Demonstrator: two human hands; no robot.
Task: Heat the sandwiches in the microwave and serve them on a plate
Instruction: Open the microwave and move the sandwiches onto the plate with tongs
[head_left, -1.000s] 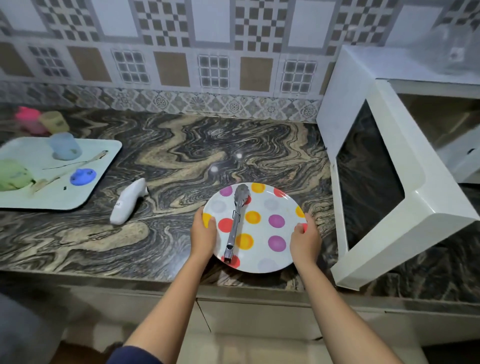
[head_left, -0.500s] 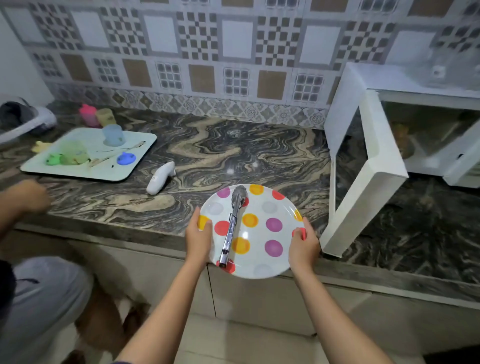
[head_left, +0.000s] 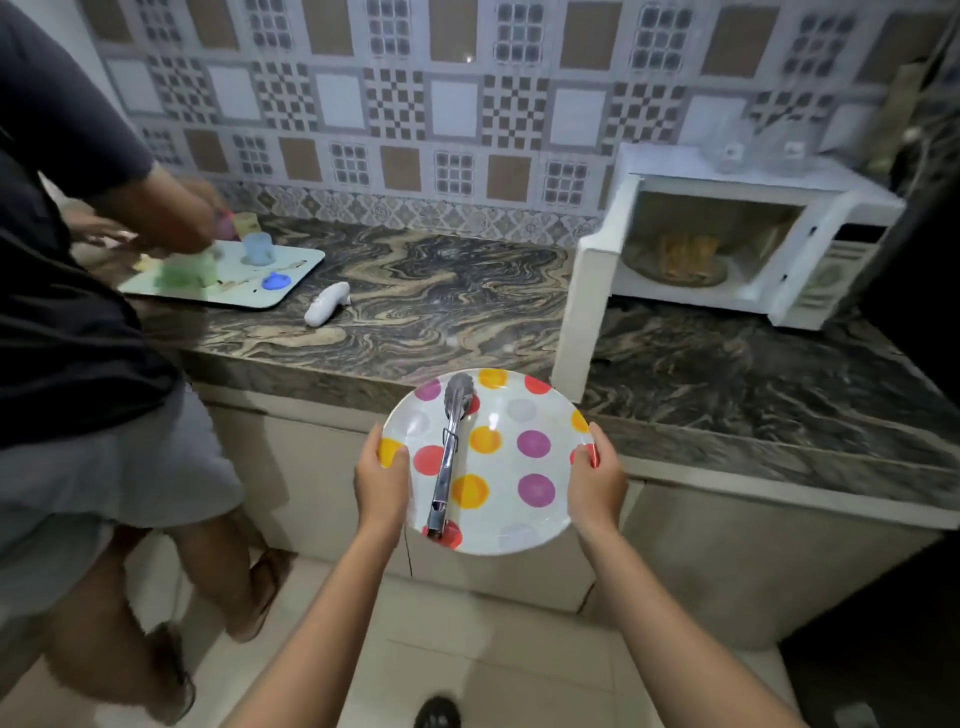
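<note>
Head cam: one polka-dot plate (head_left: 509, 467) is held level just in front of the counter (head_left: 441, 301) edge. The left hand (head_left: 382, 480) grips its left rim and the right hand (head_left: 595, 480) grips the right rim, thumbs on top. One pair of metal tongs (head_left: 448, 457) lies on it lengthwise, tips pointing toward the counter. The microwave (head_left: 810, 218) door is open, and the sandwiches (head_left: 685, 249) inside are too blurry to count.

One plate (head_left: 511, 514), one tongs (head_left: 449, 452), one microwave (head_left: 675, 163)

Bare forearms (head_left: 332, 613), left grip (head_left: 382, 480), right grip (head_left: 597, 480)
</note>
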